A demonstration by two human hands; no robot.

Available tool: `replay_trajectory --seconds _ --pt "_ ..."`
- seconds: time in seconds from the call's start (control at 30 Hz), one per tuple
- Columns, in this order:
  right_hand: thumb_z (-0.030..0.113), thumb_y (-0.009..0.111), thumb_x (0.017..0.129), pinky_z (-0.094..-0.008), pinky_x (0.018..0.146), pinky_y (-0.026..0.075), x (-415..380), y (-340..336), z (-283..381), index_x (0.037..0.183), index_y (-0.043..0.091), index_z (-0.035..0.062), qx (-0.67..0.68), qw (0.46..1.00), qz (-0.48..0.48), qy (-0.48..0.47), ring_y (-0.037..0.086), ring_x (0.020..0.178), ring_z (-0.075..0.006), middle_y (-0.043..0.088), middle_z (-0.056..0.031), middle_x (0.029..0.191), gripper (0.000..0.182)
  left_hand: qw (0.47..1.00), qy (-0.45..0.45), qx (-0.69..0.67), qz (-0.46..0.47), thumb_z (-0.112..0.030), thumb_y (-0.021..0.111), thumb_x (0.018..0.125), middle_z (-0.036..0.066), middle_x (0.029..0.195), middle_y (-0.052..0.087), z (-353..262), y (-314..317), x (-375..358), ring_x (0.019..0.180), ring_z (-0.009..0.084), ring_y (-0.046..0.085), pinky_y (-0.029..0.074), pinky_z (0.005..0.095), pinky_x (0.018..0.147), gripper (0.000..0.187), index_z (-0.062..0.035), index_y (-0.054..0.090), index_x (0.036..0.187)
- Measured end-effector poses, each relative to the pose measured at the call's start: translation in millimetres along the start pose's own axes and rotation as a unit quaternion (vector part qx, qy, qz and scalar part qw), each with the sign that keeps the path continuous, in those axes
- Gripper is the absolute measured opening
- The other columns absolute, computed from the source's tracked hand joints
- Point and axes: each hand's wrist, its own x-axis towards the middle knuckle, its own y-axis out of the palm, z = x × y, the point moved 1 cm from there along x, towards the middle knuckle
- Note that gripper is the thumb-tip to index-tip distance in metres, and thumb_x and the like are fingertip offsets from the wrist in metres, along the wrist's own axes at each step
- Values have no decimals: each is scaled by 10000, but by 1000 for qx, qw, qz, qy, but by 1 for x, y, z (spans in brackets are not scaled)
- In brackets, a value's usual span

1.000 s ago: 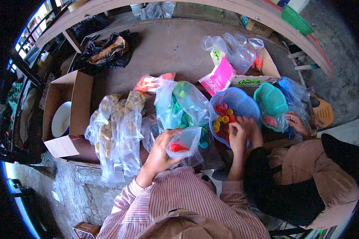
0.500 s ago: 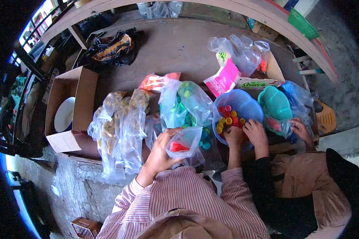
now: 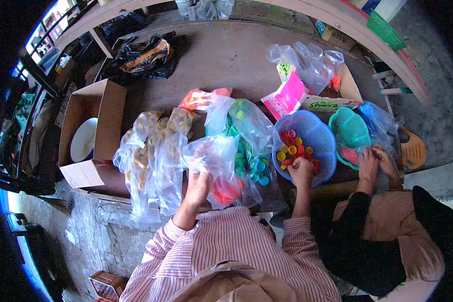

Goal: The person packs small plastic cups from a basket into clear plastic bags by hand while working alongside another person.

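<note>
My left hand (image 3: 199,187) grips a clear plastic bag (image 3: 210,153) by its upper part, fingers partly behind the film. Red pieces (image 3: 225,192) show at the bag's bottom. My right hand (image 3: 301,172) is inside the blue plastic basket (image 3: 327,136), fingers curled down among red and yellow bottle caps (image 3: 293,149). What its fingertips hold is hidden. Just left of the basket lies a clear bag of green and teal caps (image 3: 244,146). Farther left are clear bags of tan caps (image 3: 148,151).
A co-worker's hands (image 3: 370,163) work at the right, by a teal basket (image 3: 343,128) and a clear bag. An open carton (image 3: 332,104) with plastic bags stands behind the baskets. At left is a cardboard box (image 3: 110,116) holding a white bowl (image 3: 83,141). Black plastic (image 3: 153,60) lies farther back.
The bag in my left hand has gone from open-mouthed to upright, its film now over my fingers. My right hand's fingers have curled in the basket. The co-worker's hand has left the blue basket.
</note>
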Motion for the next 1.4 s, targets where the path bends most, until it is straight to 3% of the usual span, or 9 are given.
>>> replay_trajectory --seconds 0.33,0.4,0.5,0.7,0.87,1.03,1.2,1.33,1.4 --pt "47 680 545 -379 639 444 21 11 -5 709 593 41 -38 998 -12 -47 572 716 -297 592 -134 734 186 989 76 43 121 -333 439 887 100 1306 308 1 0 4 1172 221 336 312 370 951 600 -48 166 1339" --pt "134 677 620 -378 682 455 25 2 27 774 619 35 -62 986 154 -23 581 766 -284 599 -143 796 192 994 54 42 81 -395 510 830 92 1250 347 -4 7 4 1125 200 366 319 344 931 676 -26 212 1310" --pt "163 676 640 -386 702 448 26 30 4 828 624 44 -91 979 169 -72 566 837 -295 590 -162 859 228 997 33 32 55 -445 605 757 81 1183 395 1 5 3 1076 182 400 327 322 913 762 -1 264 1274" --pt "171 676 685 -338 633 465 14 9 7 828 626 1 -53 992 109 -35 605 644 -269 617 -148 784 228 990 71 16 122 -342 703 697 58 1079 440 -5 11 1 1041 174 431 345 315 894 736 -22 301 1224" --pt "139 616 791 -185 552 394 12 -49 92 887 600 -2 406 913 -32 -9 504 591 -45 585 4 735 171 990 37 20 136 -270 772 623 54 1033 456 2 18 2 971 151 463 374 302 849 787 -32 317 1220" --pt "133 658 688 -332 799 400 4 -96 192 784 633 48 279 931 67 -224 528 896 -240 551 -112 951 130 981 17 71 181 -255 784 604 61 1066 448 -2 28 3 996 154 458 375 302 854 771 -31 349 1199" --pt "157 659 701 -356 874 372 -7 -77 195 812 604 24 147 909 191 -339 495 1027 -293 538 -146 1059 181 964 74 142 211 -192 800 575 88 1139 429 1 32 -2 1019 171 464 382 317 870 782 -26 353 1194" --pt "77 624 741 -297 739 432 5 -70 163 814 587 17 311 924 58 -216 567 852 -203 584 -108 932 102 961 86 166 204 -189 807 552 97 1118 455 -5 31 1 1015 186 470 378 324 870 780 -20 371 1177" --pt "80 568 802 -256 617 429 3 -40 110 878 561 9 364 930 16 48 561 719 -129 592 -72 816 104 957 96 187 201 -185 808 543 108 1113 466 -7 29 2 1015 198 480 379 322 868 768 -15 379 1156"
